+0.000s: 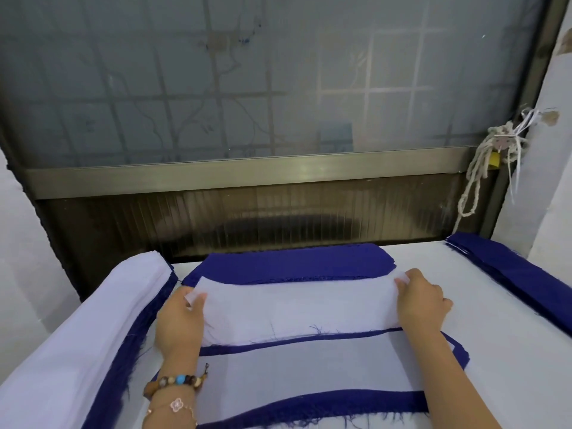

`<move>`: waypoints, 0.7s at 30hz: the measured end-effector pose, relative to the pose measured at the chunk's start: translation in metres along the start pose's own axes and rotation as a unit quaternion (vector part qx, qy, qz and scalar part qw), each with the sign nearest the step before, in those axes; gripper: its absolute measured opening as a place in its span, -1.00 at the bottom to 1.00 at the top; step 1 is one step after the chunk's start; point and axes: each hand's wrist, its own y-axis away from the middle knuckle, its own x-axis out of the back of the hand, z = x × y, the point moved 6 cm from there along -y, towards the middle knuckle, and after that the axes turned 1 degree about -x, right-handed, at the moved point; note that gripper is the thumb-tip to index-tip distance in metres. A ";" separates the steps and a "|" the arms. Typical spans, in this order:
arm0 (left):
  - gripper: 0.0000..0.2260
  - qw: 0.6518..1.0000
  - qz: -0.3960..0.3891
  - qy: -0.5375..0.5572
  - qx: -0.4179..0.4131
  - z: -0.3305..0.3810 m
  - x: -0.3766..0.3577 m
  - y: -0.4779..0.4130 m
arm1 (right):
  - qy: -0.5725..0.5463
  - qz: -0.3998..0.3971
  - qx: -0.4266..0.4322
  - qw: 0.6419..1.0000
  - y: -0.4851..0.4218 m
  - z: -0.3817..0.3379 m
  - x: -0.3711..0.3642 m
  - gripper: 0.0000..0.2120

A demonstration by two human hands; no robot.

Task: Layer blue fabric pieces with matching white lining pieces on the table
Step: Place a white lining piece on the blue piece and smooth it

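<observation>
Table (464, 274) under frosted window (278, 88): my left hand (179, 323) and right hand (422, 305) pinch the white lining (297, 305) ends mid-lay; next, square it onto blue fabric (294, 264).

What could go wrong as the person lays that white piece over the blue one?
Misalignment: the left hand and right hand hold the white lining piece low on the blue fabric piece, leaving its far band uncovered, so the edges may not match. Creases: the lining puckers near the left hand and might get pressed in. Also, loose threads at the near edge could get trapped between layers.
</observation>
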 end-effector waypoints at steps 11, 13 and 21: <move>-0.82 0.998 -0.025 -0.005 -0.050 0.017 0.056 0.016 | -0.099 -0.043 0.031 0.994 0.017 0.020 0.036 -0.82; -0.85 0.997 -0.057 -0.013 -0.047 0.009 0.064 0.023 | -0.075 -0.060 0.035 0.995 0.026 0.027 0.042 -0.81; -0.88 0.976 -0.184 -0.116 -0.026 -0.019 0.074 0.061 | -0.026 -0.077 0.076 0.994 0.064 0.052 0.040 -0.79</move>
